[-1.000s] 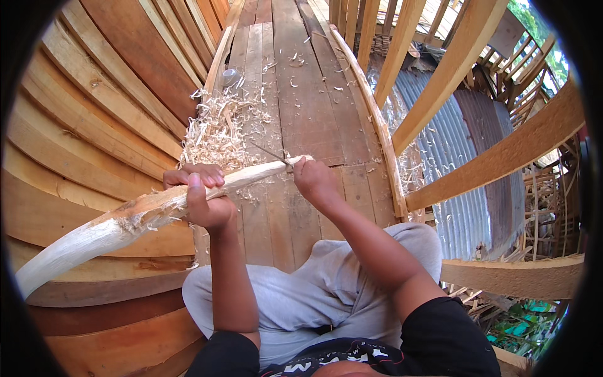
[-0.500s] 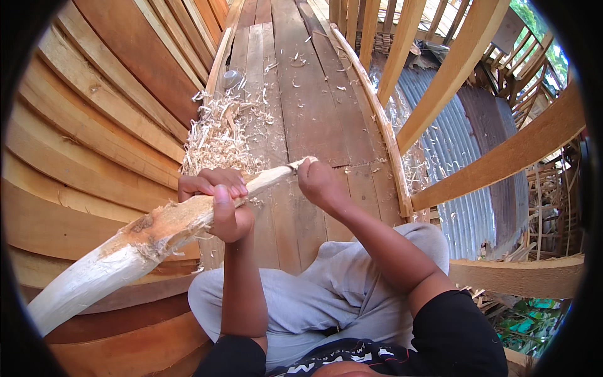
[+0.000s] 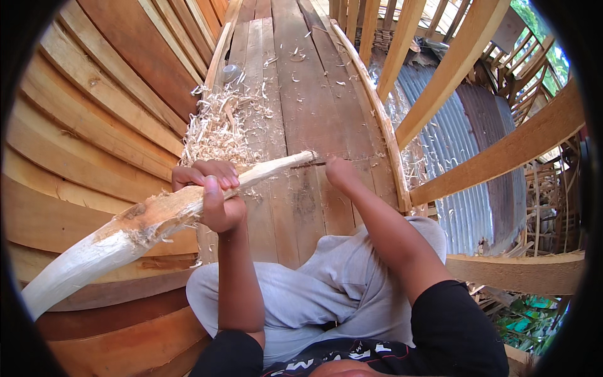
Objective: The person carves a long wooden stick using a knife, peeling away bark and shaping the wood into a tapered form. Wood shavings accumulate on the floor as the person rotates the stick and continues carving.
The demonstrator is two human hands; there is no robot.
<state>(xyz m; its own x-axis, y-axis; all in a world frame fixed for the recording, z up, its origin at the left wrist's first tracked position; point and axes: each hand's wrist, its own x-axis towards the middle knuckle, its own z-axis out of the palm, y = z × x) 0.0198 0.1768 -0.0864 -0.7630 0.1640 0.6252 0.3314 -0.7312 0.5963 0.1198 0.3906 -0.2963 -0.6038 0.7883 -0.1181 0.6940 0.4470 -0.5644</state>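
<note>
A long curved wooden branch, thick and pale at the lower left, tapers to a whittled narrow end near the middle. Wrapped around its narrower part is my left hand, thumb on top, just past a rough brownish patch with frayed fibres. My right hand is closed just beyond the branch's thin tip. From that fist a thin dark knife blade points left, beneath the tip and seemingly apart from it. The knife's handle is hidden in my fingers.
Curled wood shavings are heaped on the plank floor, beside a small clear cup. Stacked boards line the left. Wooden railing slats stand on the right, above corrugated metal sheets. My crossed legs are below.
My right hand has moved right, off the branch's tip, with the knife, and the blade now shows. My left hand and the branch have shifted slightly left.
</note>
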